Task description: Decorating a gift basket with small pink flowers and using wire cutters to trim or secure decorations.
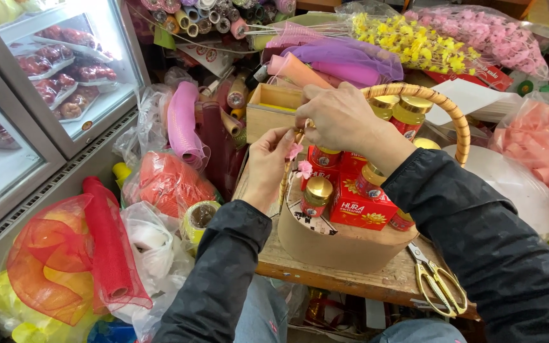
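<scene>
A tan round basket [344, 244] with a woven arched handle [452, 111] stands on a small wooden table [325, 276]. It holds red boxes [358, 206] and several small jars with gold lids [318, 190]. My left hand [268, 166] pinches a small pink flower [295, 151] against the left side of the handle. My right hand [338, 117] reaches over from the right and grips the handle's left part just above it. A second pink flower [304, 169] sits lower on the handle. Both arms wear dark sleeves.
Gold-handled scissors [438, 279] lie on the table's right front corner. Rolls of red, pink and orange mesh [182, 124] pile up at left beside a glass-door fridge [65, 76]. Yellow [414, 44] and pink artificial flowers lie behind, with a wooden box [274, 111] nearby.
</scene>
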